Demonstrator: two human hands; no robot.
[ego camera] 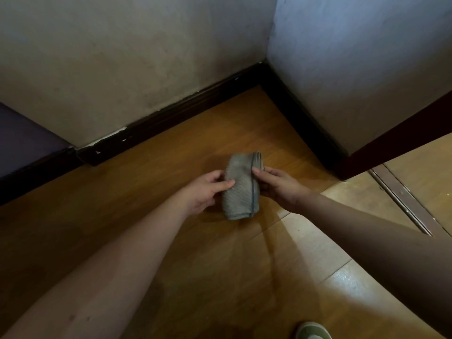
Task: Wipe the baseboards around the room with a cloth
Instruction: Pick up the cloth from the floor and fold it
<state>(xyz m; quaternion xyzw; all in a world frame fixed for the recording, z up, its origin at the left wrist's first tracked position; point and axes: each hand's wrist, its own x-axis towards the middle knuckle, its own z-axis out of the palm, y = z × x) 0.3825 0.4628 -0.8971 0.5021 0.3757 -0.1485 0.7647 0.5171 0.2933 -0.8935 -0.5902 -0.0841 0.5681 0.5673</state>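
Note:
A folded grey cloth (241, 189) with a blue hem is held above the wooden floor, in front of a room corner. My left hand (204, 190) grips its left side with the thumb across the top. On the right edge, my right hand (278, 185) pinches the cloth with thumb and fingers. A dark baseboard (171, 113) runs along the foot of the left wall and meets a second dark baseboard (303, 118) under the right wall at the corner. White chips show on the left baseboard's top edge. Both hands are well short of either baseboard.
A dark purple surface (22, 138) sits at the far left against the wall. A dark door frame (391, 140) and a metal floor threshold strip (406, 201) lie to the right. A green slipper toe (313, 331) shows at the bottom edge.

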